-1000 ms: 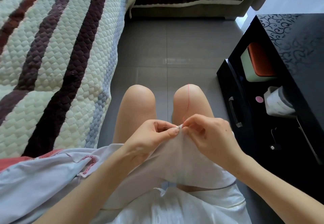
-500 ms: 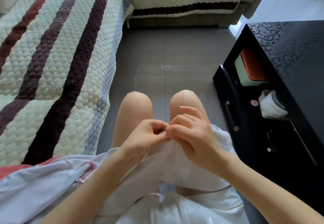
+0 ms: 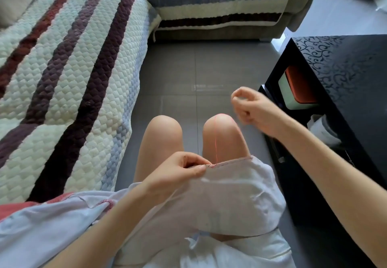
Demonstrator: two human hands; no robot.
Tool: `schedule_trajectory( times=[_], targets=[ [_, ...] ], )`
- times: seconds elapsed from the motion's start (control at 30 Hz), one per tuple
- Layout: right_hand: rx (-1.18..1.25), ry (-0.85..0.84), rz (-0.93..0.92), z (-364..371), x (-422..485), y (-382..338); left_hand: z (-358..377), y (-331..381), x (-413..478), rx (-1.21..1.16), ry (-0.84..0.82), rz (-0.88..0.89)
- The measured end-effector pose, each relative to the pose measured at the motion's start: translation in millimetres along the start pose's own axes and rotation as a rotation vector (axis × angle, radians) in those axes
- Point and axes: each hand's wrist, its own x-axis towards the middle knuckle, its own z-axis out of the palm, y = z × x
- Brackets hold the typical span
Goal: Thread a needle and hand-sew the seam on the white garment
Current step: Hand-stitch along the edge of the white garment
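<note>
The white garment (image 3: 236,200) lies across my lap, its upper edge stitched in red. My left hand (image 3: 178,173) pinches that edge at the left end of the seam (image 3: 232,161). My right hand (image 3: 253,110) is lifted up and to the right, above my right knee, fingers curled with thumb and forefinger pinched together; the needle itself is too small to see. A thin red thread (image 3: 215,139) runs from the seam up over my right knee.
A quilted striped sofa cover (image 3: 62,79) fills the left side and the back. A black cabinet (image 3: 343,74) stands at the right, with an orange-and-green box (image 3: 297,87) and a white roll (image 3: 322,129) on its open shelf. Grey tiled floor (image 3: 188,74) lies ahead.
My right hand has left the seam and moved up and to the right, away from the cloth. My left hand keeps its pinch on the garment's edge.
</note>
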Motion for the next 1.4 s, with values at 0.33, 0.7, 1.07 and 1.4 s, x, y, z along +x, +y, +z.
schedule_trajectory(
  times=[0.33, 0.7, 1.07, 1.4],
  targets=[
    [-0.677, 0.562, -0.262, -71.8, 56.2, -1.1, -3.5, 4.8, -2.6, -0.076, -0.009, -0.012],
    [-1.048, -0.452, -0.338, 15.8, -41.1, 8.9, -0.9, 10.3, -2.7, -0.052, -0.016, -0.024],
    [-0.262, 0.200, -0.018, -25.4, 13.4, -13.8, -1.3, 10.8, -6.6, -0.053, -0.002, -0.039],
    [-0.316, 0.620, 0.085, -20.6, 21.5, 11.5, -2.4, 9.8, -7.8, -0.070, 0.006, -0.053]
  ],
)
